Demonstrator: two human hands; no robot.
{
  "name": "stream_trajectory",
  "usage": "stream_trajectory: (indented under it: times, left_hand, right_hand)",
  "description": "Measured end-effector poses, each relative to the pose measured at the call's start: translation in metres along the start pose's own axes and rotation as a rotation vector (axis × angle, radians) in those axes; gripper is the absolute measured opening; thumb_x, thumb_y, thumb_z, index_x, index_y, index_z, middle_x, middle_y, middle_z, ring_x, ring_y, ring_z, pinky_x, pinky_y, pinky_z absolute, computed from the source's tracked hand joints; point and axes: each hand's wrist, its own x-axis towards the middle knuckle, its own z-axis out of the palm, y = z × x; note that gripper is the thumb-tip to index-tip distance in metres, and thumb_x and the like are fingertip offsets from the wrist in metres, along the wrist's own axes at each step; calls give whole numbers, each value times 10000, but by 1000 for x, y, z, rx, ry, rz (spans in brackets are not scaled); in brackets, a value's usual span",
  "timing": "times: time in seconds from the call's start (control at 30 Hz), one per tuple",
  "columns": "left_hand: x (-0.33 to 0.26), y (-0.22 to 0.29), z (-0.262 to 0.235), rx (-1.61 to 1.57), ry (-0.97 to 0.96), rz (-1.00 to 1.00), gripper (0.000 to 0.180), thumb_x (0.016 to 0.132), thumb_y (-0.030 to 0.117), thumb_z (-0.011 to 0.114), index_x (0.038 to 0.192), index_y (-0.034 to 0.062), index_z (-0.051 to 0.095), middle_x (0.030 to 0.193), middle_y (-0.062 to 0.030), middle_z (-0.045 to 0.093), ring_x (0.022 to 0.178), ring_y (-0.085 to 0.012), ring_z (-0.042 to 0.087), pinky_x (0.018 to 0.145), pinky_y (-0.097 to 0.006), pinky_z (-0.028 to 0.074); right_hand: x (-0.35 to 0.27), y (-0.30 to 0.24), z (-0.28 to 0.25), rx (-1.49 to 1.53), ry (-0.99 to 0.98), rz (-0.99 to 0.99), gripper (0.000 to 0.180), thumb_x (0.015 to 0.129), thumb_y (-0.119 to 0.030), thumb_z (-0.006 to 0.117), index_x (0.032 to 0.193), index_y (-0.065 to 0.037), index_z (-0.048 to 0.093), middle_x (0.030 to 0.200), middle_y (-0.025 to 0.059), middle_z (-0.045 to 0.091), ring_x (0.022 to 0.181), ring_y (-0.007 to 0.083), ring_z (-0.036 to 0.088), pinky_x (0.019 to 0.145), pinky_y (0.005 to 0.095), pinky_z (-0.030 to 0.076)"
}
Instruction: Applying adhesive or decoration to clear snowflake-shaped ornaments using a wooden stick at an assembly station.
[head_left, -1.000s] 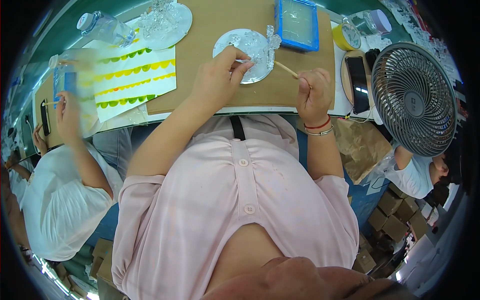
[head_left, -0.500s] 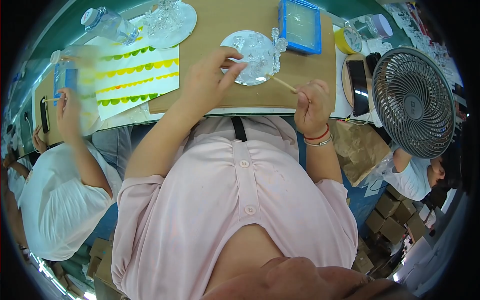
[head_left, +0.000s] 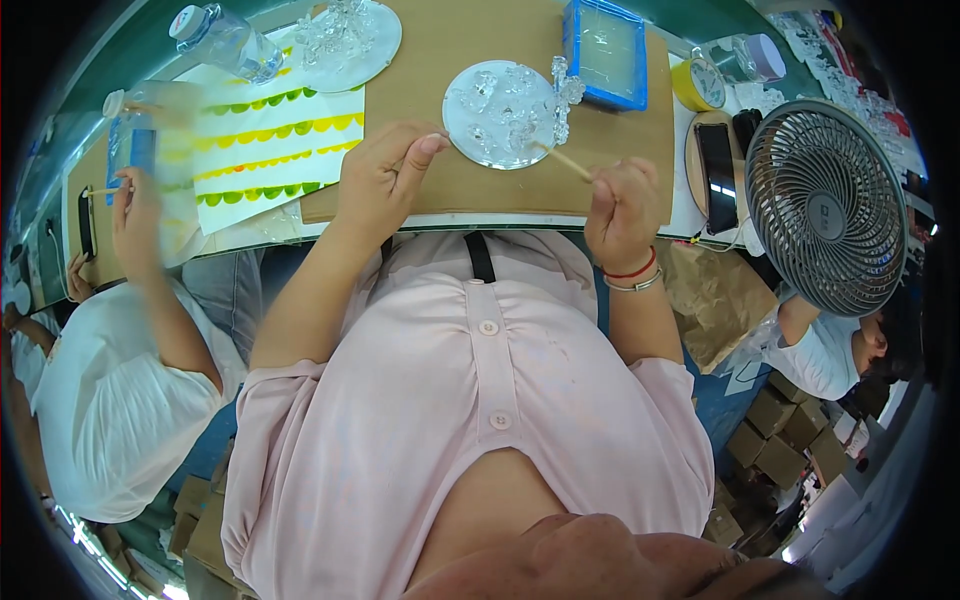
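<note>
My right hand (head_left: 622, 205) is closed around a thin wooden stick (head_left: 566, 162). The stick's tip points left, at the lower right rim of a round white plate (head_left: 503, 158). Several small clear, glassy pieces (head_left: 520, 128) lie on that plate, and a cluster of clear pieces (head_left: 562, 98) sits along its right edge. Just left of the plate, my left hand (head_left: 385, 180) has thumb and forefinger pinched together. Whatever is between those fingertips is too small to make out.
Beyond the plate stands a blue-rimmed tray (head_left: 608, 60). Back left are another plate of clear pieces (head_left: 345, 45), a bottle (head_left: 228, 45) and a sheet with yellow and green scallops (head_left: 280, 150). A fan (head_left: 828, 210) and phone (head_left: 716, 175) are right; a co-worker (head_left: 140, 390) sits left.
My left hand has drawn back from over the plate, to the left and toward me, its fingers now pinched. The right hand with the stick has barely moved.
</note>
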Motion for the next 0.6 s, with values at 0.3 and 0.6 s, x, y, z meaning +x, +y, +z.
stream_trajectory:
  times: [0.3, 0.6]
  left_hand:
    - [-8, -5, -1, -72, 37, -146, 224, 958, 211, 560, 941, 23, 680, 848, -96, 681, 768, -202, 660, 682, -288, 503]
    - [-7, -4, -4, -11, 31, -59, 171, 925, 181, 606, 943, 35, 694, 866, -94, 683, 769, -207, 642, 671, -290, 493]
  right_hand:
    - [-5, -15, 6, 35, -61, -42, 72, 908, -74, 551, 849, -34, 557, 755, 83, 625, 617, 257, 545, 719, 387, 452]
    - [-3, -20, 14, 80, -47, -31, 59, 919, -70, 529, 875, -32, 539, 754, 90, 624, 604, 255, 535, 711, 396, 456]
